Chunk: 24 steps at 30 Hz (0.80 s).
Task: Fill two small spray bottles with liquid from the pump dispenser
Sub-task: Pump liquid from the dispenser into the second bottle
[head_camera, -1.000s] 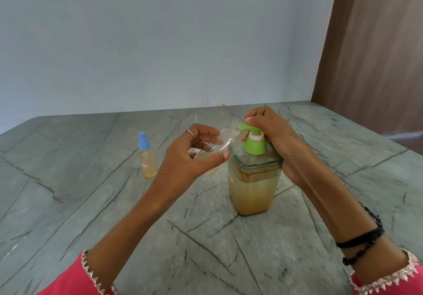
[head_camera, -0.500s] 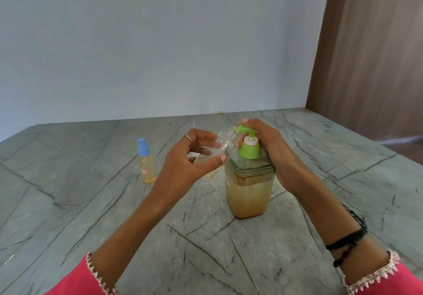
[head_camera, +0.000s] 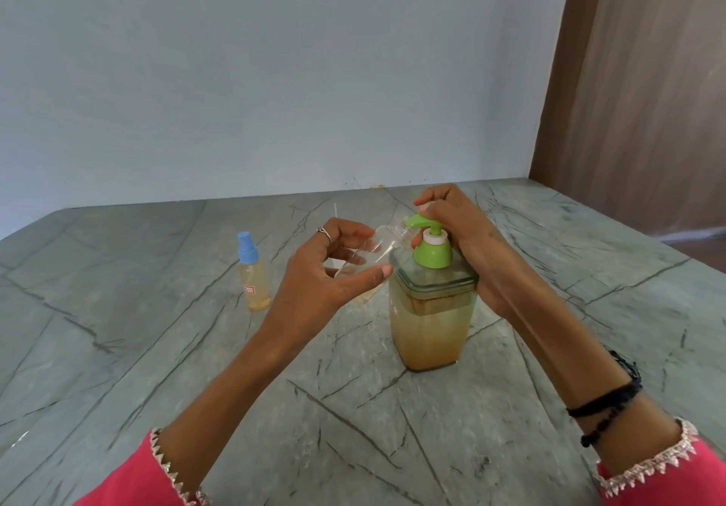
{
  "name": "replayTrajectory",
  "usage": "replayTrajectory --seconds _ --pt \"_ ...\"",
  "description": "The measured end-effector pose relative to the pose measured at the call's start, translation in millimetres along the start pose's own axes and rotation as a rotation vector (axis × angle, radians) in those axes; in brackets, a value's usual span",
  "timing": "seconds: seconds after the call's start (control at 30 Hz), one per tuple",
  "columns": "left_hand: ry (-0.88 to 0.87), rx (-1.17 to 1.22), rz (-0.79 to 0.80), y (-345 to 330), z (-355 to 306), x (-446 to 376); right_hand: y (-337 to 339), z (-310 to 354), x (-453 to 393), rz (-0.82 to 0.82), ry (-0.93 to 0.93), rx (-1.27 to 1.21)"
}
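Head camera view looking down at a grey marble tabletop (head_camera: 165, 348) with dark veins, which fills the lower half of the frame. Just right of centre stands a square clear pump dispenser (head_camera: 431, 325), filled about two thirds with amber liquid and topped by a green pump head (head_camera: 431, 248). The right hand (head_camera: 463, 238) curls over the pump from the right, fingers on the green spout. The left hand (head_camera: 334, 269), wearing a ring, pinches a small clear spray bottle (head_camera: 377, 250) between thumb and fingers, tilted with its open mouth right up at the spout; whether they touch is unclear. The cap of this bottle is off. A second spray bottle (head_camera: 253, 273) with a blue cap stands upright at centre left of the frame, near the left hand but apart from it, holding pale yellow liquid.

Open tabletop spreads to the lower left, lower centre and right of the dispenser. The table's far edge meets a plain pale blue wall (head_camera: 275, 73) across the upper frame. At the upper right, a brown wooden panel (head_camera: 644, 93) stands beyond the table's right edge. Pink sleeves with lace trim show at the bottom corners, and black threads circle the right wrist.
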<state>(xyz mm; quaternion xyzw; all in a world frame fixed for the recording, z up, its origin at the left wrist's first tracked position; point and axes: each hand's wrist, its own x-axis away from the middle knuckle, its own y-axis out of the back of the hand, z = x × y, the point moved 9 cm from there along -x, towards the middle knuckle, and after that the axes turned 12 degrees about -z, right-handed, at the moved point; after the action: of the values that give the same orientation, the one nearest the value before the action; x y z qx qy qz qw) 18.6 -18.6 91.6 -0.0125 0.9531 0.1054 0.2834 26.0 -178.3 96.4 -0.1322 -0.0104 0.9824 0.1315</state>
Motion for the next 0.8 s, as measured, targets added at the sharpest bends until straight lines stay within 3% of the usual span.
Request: replayTrajectory --seconds 0.17,0.57,0.8 --pt "0.006 0.012 0.012 -1.2 -2.5 -0.1 3.3 6.8 4.1 -0.012 0.117 0.016" --pt "-0.003 0.018 0.018 -1.6 -2.8 0.8 20.0 34.9 34.6 -0.25 0.809 0.276" --pt "-0.002 0.039 0.01 -1.0 -4.7 0.7 25.1 39.9 38.3 -0.272 0.882 0.296"
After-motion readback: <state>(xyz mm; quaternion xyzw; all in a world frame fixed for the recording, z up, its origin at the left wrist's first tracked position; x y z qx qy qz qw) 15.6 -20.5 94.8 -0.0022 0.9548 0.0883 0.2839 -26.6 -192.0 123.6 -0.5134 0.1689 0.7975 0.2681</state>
